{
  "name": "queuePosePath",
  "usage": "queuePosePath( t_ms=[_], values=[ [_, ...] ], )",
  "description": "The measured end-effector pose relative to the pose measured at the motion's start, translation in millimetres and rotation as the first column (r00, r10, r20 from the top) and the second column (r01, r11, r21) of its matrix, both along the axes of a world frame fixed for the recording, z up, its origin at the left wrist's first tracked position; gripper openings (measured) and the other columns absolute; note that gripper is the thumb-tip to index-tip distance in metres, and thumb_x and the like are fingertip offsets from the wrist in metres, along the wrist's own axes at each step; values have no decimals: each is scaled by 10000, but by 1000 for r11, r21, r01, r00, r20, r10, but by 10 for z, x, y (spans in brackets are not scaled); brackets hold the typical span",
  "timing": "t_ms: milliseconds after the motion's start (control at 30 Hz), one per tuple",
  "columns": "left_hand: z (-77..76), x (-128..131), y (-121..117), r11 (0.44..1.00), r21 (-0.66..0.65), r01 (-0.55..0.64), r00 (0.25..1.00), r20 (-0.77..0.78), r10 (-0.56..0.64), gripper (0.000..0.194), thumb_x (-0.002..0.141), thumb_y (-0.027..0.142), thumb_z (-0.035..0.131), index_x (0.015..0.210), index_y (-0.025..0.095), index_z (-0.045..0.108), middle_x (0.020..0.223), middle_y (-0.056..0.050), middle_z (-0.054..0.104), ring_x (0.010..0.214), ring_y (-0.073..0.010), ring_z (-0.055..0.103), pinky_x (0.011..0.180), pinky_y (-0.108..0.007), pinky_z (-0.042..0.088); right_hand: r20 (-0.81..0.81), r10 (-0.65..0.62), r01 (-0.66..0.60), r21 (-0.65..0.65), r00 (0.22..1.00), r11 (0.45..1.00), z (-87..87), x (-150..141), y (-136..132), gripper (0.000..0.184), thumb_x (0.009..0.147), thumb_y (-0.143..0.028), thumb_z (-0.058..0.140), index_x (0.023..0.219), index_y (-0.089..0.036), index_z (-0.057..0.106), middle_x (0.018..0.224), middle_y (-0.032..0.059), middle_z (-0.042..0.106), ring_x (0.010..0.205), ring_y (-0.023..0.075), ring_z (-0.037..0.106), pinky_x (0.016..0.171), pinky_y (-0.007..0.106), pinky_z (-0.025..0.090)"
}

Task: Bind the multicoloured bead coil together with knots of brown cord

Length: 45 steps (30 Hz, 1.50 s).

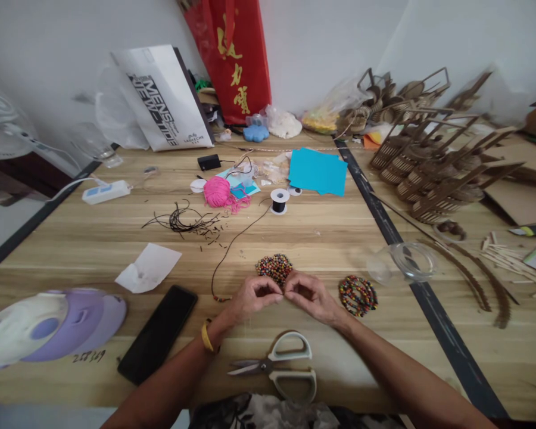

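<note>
Pinching at the fingertips is noted in both the left hand (pixel 249 297) and the right hand (pixel 313 295), whose tips almost meet; what, if anything, is gripped there is too small to be told. A thin, slack black cord (pixel 227 250) is led from a white flanged spool (pixel 279 209) to a few small, coloured round beads (pixel 222 299) beside the left hand. Loss of these beads is judged possible should the cord's end be left unsecured. Spreading could be caused if the dense heap of multicoloured round beads (pixel 274 266), lying just beyond the hands, were knocked by a knuckle. Accidental snipping is also considered a risk, the pale-handled metal scissors (pixel 290 376) being laid between the forearms with blades slightly parted. As to materials, a knobbly, ring-shaped coil of multicoloured beads (pixel 358 295) is found beyond the right wrist, and the striped wood-grain worktop (pixel 330 238) is judged smooth.
</note>
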State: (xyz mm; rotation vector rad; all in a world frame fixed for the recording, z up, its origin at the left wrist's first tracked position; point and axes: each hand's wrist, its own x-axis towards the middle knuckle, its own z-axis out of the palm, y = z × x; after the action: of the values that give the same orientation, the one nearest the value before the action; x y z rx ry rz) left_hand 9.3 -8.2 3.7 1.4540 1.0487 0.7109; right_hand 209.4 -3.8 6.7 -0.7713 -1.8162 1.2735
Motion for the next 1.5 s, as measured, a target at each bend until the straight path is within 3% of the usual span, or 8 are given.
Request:
queuePosePath(
  t_ms=[167, 333, 467, 600, 833, 1033, 1200, 1500],
  values=[
    [30, 2, 2, 1000, -12, -10, 1000, -19, 10, 244, 740, 348, 692, 736, 104, 684, 614, -7, 587, 555, -89, 445, 525, -202, 328, -33, -46, 45, -22, 998, 999, 27, 70, 36, 412, 928, -543, 483, 794, -171, 600, 749, 48, 565, 714, 171, 517, 664, 290, 406],
    [60, 10, 0, 1000, -18, -4, 1000, -8, 3, 238, 735, 346, 696, 718, 111, 663, 616, -4, 587, 555, -89, 449, 530, -201, 334, -119, -315, 289, -194, 942, 937, -63, 133, 111, 704, 953, -656, 144, 693, -179, 592, 634, 39, 517, 596, 167, 485, 575, 287, 388],
    [62, 13, 0, 1000, 13, 1, 1000, -15, -1, 203, 742, 315, 681, 706, 117, 655, 613, -2, 594, 545, -86, 448, 538, -202, 348, -59, -464, 443, -212, 884, 871, -111, 153, 154, 599, 966, -609, 219, 724, -188, 569, 642, 26, 509, 588, 162, 475, 562, 280, 387],
    [52, 9, -2, 999, 45, 4, 1000, -18, -3, 187, 754, 303, 664, 707, 122, 652, 630, -5, 605, 560, -90, 460, 555, -205, 359, -3, -506, 505, -53, 862, 861, -90, 189, 172, 440, 992, -481, 267, 794, -196, 536, 705, 18, 487, 650, 165, 456, 613, 287, 381],
    [54, 3, 4, 999, 34, -4, 1000, -31, 5, 230, 750, 350, 672, 708, 124, 653, 629, -7, 593, 572, -96, 458, 544, -206, 343, 115, -519, 481, 252, 847, 840, -167, 245, 224, 192, 950, -225, 310, 1038, -197, 479, 878, 40, 494, 805, 181, 494, 745, 321, 423],
    [57, 3, 10, 1000, 26, 3, 999, -38, -2, 216, 754, 333, 657, 725, 120, 651, 633, -9, 598, 570, -96, 457, 535, -201, 335, 253, -478, 310, 498, 841, 810, -195, 251, 253, 191, 908, -144, 419, 1059, -185, 528, 974, 97, 556, 932, 229, 524, 819, 367, 446],
    [61, 1, 11, 999, 43, -1, 1000, -25, 2, 195, 757, 317, 656, 726, 124, 651, 651, -12, 605, 603, -106, 475, 563, -208, 350, 472, -425, 158, 506, 772, 848, -233, 221, 246, 168, 961, -203, 433, 919, -174, 594, 903, 101, 596, 870, 233, 521, 798, 360, 424],
    [85, 15, 1, 1000, 22, -6, 1000, -6, 7, 195, 759, 311, 665, 719, 120, 653, 643, -9, 604, 598, -103, 477, 567, -212, 356, 546, -393, 88, 500, 740, 861, -292, 182, 261, 171, 970, -198, 440, 967, -174, 609, 944, 102, 610, 906, 237, 539, 827, 353, 419]
  ],
)
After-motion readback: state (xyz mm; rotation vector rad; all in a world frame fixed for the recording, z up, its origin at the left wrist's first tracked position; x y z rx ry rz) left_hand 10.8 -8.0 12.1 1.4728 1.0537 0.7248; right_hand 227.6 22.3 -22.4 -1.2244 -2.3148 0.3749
